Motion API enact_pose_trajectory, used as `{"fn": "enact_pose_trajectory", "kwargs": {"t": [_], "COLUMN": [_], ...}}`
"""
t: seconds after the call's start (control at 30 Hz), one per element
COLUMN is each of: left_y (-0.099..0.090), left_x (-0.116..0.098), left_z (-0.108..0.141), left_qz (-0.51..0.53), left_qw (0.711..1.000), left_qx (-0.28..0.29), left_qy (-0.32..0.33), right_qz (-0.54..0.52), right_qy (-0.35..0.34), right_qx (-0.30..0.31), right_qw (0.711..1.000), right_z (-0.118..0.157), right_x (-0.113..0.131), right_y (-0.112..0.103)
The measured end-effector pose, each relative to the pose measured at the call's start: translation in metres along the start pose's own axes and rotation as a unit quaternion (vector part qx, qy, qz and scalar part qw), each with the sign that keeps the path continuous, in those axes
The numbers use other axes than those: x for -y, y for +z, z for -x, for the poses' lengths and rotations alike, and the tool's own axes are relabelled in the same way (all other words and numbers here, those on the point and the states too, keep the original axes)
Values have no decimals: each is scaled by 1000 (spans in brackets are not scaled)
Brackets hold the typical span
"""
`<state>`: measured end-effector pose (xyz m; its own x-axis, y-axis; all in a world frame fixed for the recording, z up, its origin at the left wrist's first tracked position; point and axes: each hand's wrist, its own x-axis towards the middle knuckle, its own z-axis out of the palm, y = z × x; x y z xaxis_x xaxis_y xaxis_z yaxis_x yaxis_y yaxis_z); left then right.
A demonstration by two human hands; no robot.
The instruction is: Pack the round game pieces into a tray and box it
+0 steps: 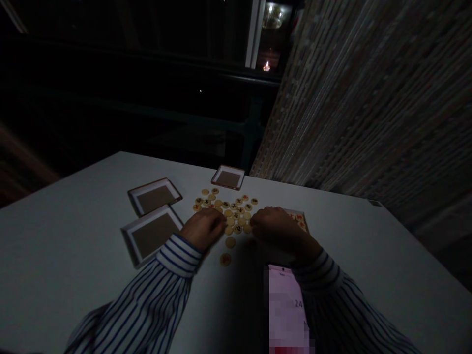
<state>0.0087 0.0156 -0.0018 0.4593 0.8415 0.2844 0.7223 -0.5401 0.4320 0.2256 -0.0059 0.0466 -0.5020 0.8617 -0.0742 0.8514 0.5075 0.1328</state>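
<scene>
Round xiangqi pieces (236, 215) lie spread in a loose cluster between my hands, some marked in black or red and others blank side up. My left hand (205, 229) curls at the cluster's left side, thumb and fingers drawn together. At the right edge of the pieces, my right hand (276, 227) is closed with its fingertips down. Whatever either hand may hold is hidden. Partly behind the right hand, an open box (304, 214) contains red-marked pieces. Nearer to me, a red-marked piece (225, 259) lies apart from the cluster.
Two shallow open boxes (152, 198) (148, 239) lie to the left, and another small tray (228, 177) stands at the back. A lit phone (288, 309) lies beside my right forearm. A string curtain (332, 98) hangs beyond the white table (350, 255). The room is dim.
</scene>
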Motion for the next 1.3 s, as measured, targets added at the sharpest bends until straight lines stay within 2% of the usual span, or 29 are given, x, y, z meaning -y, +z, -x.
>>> {"fn": "enact_pose_trajectory", "kwargs": {"t": [0.2, 0.4, 0.8, 1.3], "left_y": [0, 4, 7, 9], "left_x": [-3, -5, -9, -15], "left_z": [-1, 0, 1, 2], "left_qz": [1, -12, -3, 1], "left_qw": [1000, 1000, 1000, 1000], "left_qx": [-6, -20, -22, -21], "left_qy": [11, 19, 2, 17], "right_qz": [9, 5, -7, -2], "right_qy": [-32, -43, -32, -21], "right_qx": [-37, -49, -18, 12], "right_qw": [999, 998, 999, 1000], "right_z": [0, -1, -10, -12], "right_x": [11, 16, 11, 13], "right_y": [5, 15, 24, 19]}}
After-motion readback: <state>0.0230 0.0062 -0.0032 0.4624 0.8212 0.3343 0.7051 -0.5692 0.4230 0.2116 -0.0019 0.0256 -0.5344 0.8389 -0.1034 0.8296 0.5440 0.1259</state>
